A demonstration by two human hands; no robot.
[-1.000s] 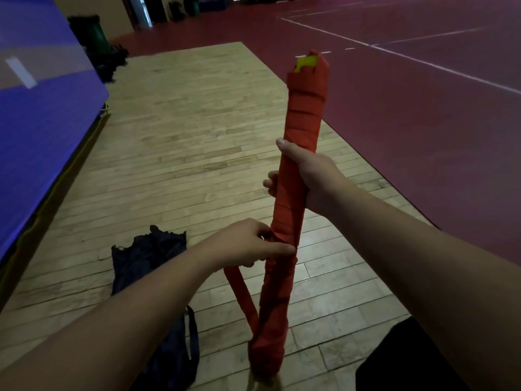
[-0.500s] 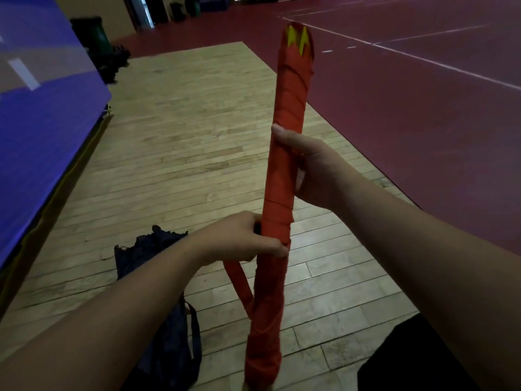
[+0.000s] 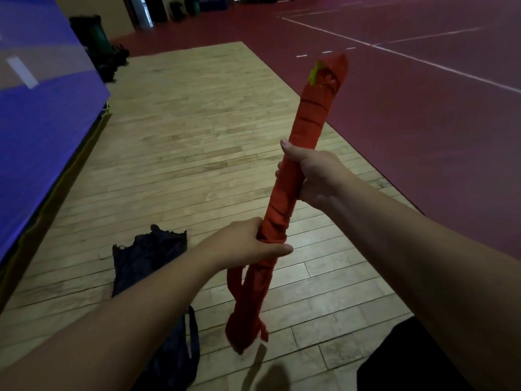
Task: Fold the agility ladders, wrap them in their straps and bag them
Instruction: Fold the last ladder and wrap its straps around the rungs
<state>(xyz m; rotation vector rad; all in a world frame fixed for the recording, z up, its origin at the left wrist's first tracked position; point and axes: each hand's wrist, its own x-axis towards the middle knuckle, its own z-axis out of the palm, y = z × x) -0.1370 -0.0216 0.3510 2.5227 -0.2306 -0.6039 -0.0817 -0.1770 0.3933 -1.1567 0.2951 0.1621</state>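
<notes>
The orange strap-wrapped ladder bundle (image 3: 308, 131), gripped mid-length by the right hand (image 3: 317, 174) and lower by the left hand (image 3: 244, 246), leans top-end up-right above open plank floor (image 3: 197, 136), a dark bag (image 3: 149, 258), probably fabric, lying left.

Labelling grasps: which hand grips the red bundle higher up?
The right hand, wrapped round the middle of the red bundle. The left hand grips lower down, just above where the loose strap hangs off.
</notes>
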